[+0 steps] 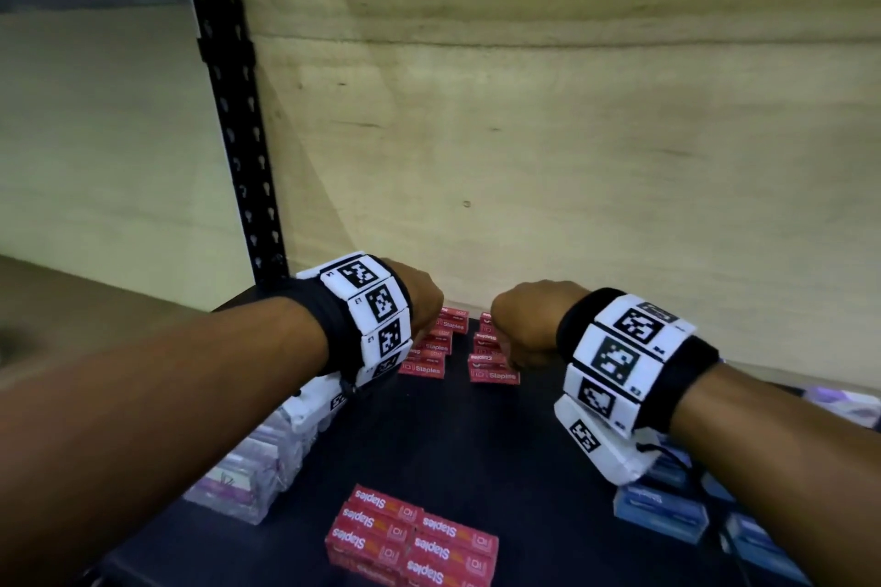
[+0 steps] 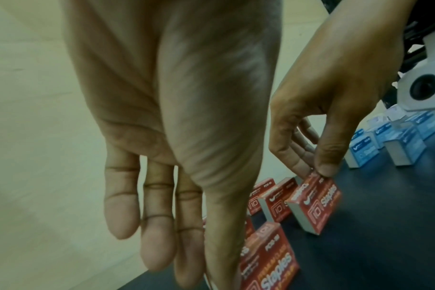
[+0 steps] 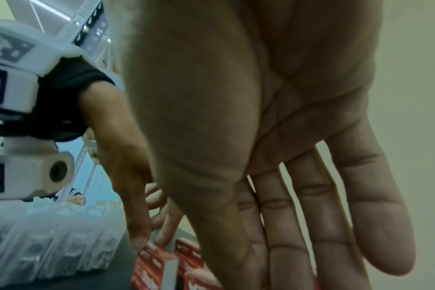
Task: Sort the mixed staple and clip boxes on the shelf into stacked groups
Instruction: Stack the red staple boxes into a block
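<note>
Red boxes marked Staples stand in two short rows at the back of the dark shelf (image 1: 457,434). My left hand (image 1: 419,300) reaches down over the left row (image 1: 429,350); in the right wrist view its thumb and fingers (image 3: 137,235) pinch the top of a red staples box (image 3: 149,263). My right hand (image 1: 522,324) is over the right row (image 1: 493,372). The left wrist view shows its thumb (image 2: 325,166) and fingers pinching the upper edge of another red staples box (image 2: 315,204), which stands tilted. A stacked block of red staples boxes (image 1: 410,534) lies near the front edge.
Blue staples boxes (image 1: 662,510) stand grouped at the right side of the shelf. Clear and purple clip boxes (image 1: 252,467) are packed along the left. A black slotted upright (image 1: 233,110) rises at the back left, and a pale wooden panel (image 1: 572,133) closes the back.
</note>
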The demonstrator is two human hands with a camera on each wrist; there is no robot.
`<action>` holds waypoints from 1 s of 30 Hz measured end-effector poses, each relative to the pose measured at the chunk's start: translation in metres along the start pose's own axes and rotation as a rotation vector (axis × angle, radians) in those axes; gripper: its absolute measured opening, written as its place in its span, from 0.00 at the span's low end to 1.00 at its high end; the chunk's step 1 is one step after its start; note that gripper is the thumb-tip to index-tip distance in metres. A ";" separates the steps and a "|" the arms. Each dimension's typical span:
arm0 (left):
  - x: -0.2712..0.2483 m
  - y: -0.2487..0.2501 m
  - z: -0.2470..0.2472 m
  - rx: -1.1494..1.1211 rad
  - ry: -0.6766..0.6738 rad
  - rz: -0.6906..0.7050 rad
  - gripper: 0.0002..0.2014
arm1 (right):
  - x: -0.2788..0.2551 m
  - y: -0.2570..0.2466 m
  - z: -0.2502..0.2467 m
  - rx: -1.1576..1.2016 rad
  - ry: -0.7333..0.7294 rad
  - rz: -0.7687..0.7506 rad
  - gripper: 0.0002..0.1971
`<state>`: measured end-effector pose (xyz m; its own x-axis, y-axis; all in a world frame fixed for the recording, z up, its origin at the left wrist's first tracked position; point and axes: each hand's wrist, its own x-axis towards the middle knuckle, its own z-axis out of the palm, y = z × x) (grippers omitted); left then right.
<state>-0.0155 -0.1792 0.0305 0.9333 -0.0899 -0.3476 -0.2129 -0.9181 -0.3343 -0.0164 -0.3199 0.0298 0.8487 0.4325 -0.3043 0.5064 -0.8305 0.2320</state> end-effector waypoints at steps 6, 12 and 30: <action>-0.025 0.001 -0.007 0.019 -0.039 0.125 0.13 | -0.025 -0.002 0.001 0.014 0.012 -0.014 0.06; -0.063 0.001 0.006 0.060 -0.078 0.208 0.10 | -0.063 -0.019 0.016 0.081 -0.074 -0.078 0.11; -0.111 -0.004 0.048 -0.146 -0.079 0.257 0.07 | -0.116 -0.043 0.039 0.286 -0.074 -0.116 0.07</action>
<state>-0.1317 -0.1471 0.0286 0.8277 -0.3013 -0.4734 -0.3898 -0.9156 -0.0988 -0.1430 -0.3479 0.0189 0.7690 0.5121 -0.3826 0.5269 -0.8467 -0.0742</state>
